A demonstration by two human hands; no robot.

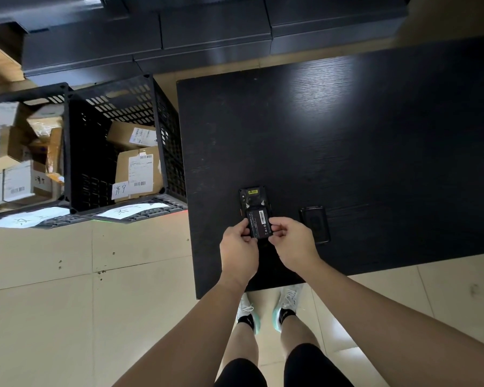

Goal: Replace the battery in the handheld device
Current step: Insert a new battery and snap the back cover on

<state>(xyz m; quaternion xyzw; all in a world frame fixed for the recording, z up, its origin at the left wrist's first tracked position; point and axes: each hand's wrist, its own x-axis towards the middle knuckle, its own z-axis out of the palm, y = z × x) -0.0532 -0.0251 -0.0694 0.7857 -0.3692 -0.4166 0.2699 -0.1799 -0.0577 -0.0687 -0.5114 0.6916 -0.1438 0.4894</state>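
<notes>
The black handheld device [253,197] lies back-up on the dark table [347,141], near its front left corner. Its back cover is off, showing a yellow label and two screws at the top. A flat black battery [258,222] with a white barcode label sits tilted over the device's open bay. My left hand [238,248] pinches the battery's left edge and my right hand [292,243] pinches its right edge. The lower part of the device is hidden under my hands. The black back cover [315,224] rests on the table just right of my right hand.
Two black plastic crates [166,152] holding cardboard parcels stand on the tiled floor left of the table, paper labels on their front rims. Dark cabinets [207,32] run along the back. My feet stand at the table's front edge.
</notes>
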